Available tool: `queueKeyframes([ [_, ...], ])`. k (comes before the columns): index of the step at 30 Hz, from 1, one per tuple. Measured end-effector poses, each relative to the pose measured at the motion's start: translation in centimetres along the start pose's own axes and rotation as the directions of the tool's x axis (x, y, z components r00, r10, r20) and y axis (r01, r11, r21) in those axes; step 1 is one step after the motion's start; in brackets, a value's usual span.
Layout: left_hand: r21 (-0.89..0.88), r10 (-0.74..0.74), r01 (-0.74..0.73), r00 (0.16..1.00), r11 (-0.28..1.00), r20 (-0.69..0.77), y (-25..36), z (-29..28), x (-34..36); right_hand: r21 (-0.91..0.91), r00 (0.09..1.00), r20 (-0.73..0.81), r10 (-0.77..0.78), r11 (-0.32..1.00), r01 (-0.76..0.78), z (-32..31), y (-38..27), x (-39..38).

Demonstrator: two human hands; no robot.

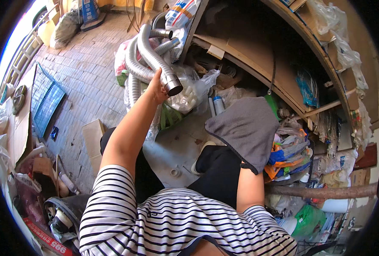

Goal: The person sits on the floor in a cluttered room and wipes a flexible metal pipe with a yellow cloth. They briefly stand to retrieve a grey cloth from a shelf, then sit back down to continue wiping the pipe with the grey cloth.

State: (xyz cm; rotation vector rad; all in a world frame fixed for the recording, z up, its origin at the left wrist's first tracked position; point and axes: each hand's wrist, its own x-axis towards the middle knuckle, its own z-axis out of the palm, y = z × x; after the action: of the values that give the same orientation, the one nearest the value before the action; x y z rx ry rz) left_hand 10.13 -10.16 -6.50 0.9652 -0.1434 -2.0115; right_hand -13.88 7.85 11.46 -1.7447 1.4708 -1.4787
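My left hand (156, 90) is closed round the end of a silver flexible metal duct (149, 53), near its smooth metal collar. Other lengths of the same ribbed duct curl behind it, over plastic bags. A grey cloth (245, 128) with a dark stitched edge is draped over my right hand, apart from the duct. The cloth hides the fingers of that hand; only my right forearm (250, 190) and a dark band at the wrist show below it.
A wooden shelf (257, 74) stands ahead on the right. Clear bags (187, 96) and a blue-capped bottle (218, 104) lie below it. Coloured plastic bags (289, 149) and a wooden pole (326, 192) are at right. A blue crate (47, 98) and cardboard (93, 143) lie on the left paving.
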Motion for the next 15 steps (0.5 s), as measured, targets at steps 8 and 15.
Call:
queueKeyframes([
  [8,-0.022,-0.026,0.038,0.91,0.999,0.413,-3.7,2.7,-5.7,-0.451,0.969,0.229,-0.094,0.872,0.191,2.4,-5.7,-0.4],
  [15,0.152,0.035,-0.085,0.951,0.985,0.308,-9.4,1.5,-12.1,-0.573,0.796,0.605,0.017,0.703,0.421,7.1,0.8,-3.1],
])
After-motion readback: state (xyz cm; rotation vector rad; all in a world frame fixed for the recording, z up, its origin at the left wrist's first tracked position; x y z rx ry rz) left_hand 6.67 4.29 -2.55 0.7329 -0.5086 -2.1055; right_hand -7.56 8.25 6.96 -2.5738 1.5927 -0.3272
